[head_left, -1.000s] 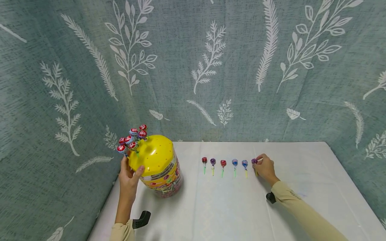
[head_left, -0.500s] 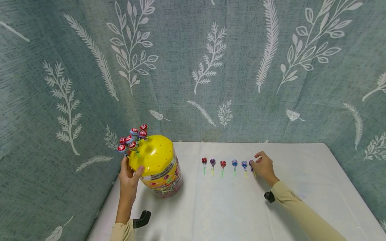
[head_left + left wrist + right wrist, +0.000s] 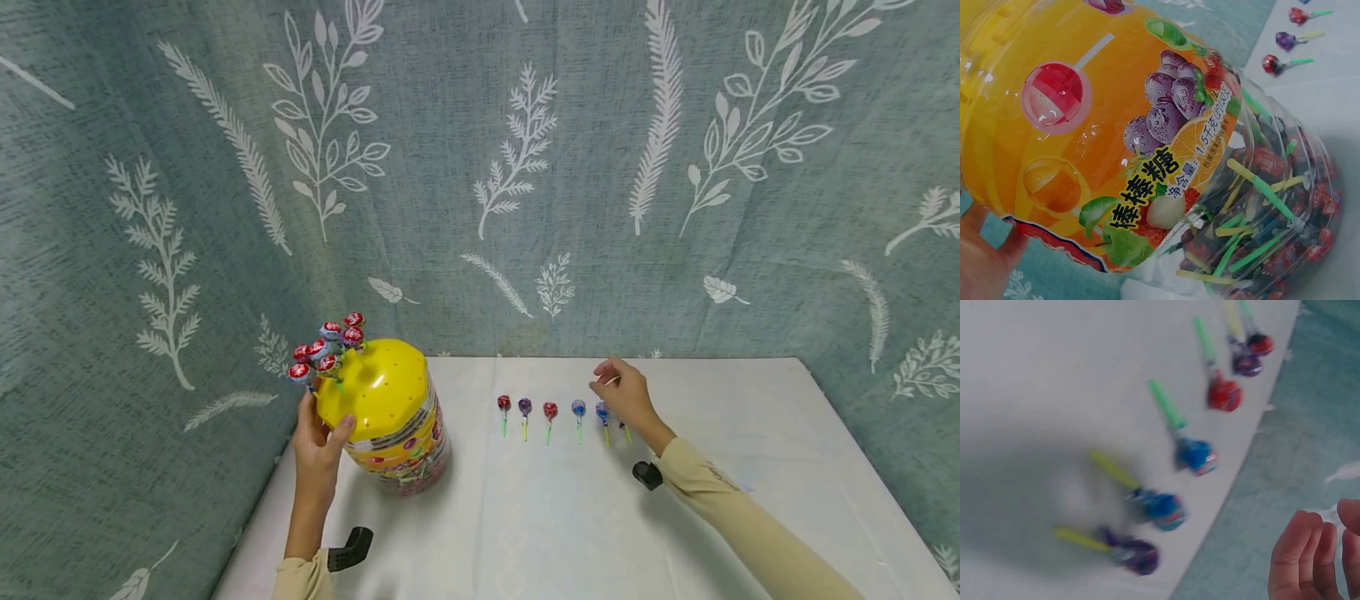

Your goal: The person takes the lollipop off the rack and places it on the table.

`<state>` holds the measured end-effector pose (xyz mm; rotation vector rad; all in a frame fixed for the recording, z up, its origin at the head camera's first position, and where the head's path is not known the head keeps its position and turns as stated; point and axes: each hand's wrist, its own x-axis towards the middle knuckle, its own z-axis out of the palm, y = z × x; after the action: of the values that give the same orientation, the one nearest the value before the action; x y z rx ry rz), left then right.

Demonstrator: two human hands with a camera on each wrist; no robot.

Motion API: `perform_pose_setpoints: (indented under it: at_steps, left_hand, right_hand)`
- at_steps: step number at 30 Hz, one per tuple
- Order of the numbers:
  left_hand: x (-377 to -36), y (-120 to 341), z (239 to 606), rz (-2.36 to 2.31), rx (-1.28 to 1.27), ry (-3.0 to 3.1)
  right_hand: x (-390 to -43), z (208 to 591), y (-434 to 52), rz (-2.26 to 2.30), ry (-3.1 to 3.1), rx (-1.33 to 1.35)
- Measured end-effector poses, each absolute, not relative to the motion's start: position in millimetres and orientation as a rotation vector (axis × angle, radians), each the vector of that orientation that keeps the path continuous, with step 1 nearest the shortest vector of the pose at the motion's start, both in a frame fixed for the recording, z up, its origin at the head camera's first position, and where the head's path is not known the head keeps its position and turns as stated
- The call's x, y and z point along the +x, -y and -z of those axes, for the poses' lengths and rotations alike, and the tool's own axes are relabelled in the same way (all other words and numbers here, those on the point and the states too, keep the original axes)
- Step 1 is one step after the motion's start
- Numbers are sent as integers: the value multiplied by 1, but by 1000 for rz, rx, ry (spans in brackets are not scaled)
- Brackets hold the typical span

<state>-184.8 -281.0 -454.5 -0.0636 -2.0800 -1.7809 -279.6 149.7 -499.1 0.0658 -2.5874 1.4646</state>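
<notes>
L hand (image 3: 318, 446) grips the tilted yellow-lidded candy jar (image 3: 390, 417) at the table's left edge (image 3: 258, 521); a slip could tip it off that side or shake loose the lollipops (image 3: 326, 350) stuck in its lid. R hand (image 3: 626, 396), fingers loosely bent w/ nothing held, hovers just over the row of six lollipops (image 3: 550, 410) mid-table, the purple end one (image 3: 1138, 555) under it, so a low sweep could scatter them. Plenty of bare cloth near and right.

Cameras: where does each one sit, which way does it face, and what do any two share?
Head: high, facing forward-down at the table; both arms, left hand on the jar, right hand raised.
Left wrist: close against the jar's label; palm edge shows.
Right wrist: above the lollipop row, blurred; fingertips show.
Shared: all three show the lollipop row.
</notes>
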Motion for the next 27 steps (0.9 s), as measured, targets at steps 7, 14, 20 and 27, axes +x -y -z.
perform_pose_setpoints:
  at_steps: [7, 14, 20, 27]
  left_hand:
    - [-185, 281, 456, 1783, -73, 2071]
    - [-185, 281, 457, 1789, -69, 2057]
    - [-185, 281, 456, 1771, -62, 2072]
    - [-183, 281, 455, 1765, -47, 2081]
  right_hand:
    - [-275, 473, -130, -1530, 2500, 206]
    - [-267, 438, -107, -1606, 2416, 381]
    - [-251, 403, -82, -1722, 2339, 497]
    - [-225, 356, -53, -1817, 2306, 595]
